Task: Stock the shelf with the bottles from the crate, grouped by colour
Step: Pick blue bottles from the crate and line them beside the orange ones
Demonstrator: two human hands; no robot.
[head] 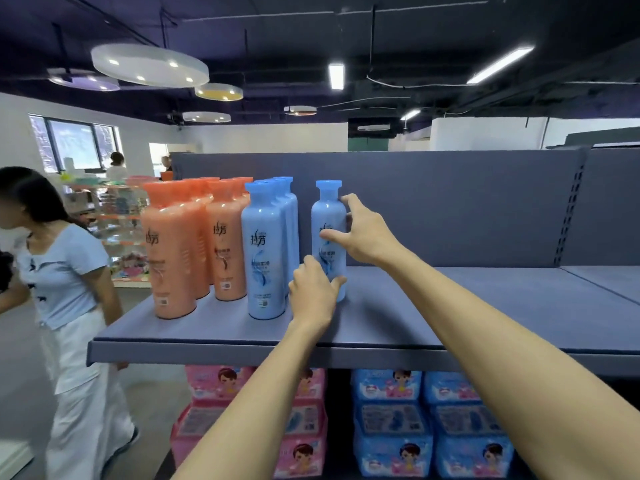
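Observation:
A single blue bottle (328,216) stands upright on the grey shelf (450,306), a little right of a row of blue bottles (265,251). My right hand (363,233) wraps its upper body from the right, thumb across the front. My left hand (313,292) grips its base from the front left. Left of the blue row stand several orange bottles (173,251) in rows. The crate is out of view.
The shelf's back panel (450,202) rises behind the bottles. Pink packs (304,441) and blue packs (394,424) fill the shelf below. A person in a light blue top (62,271) stands at the left by the shelf end.

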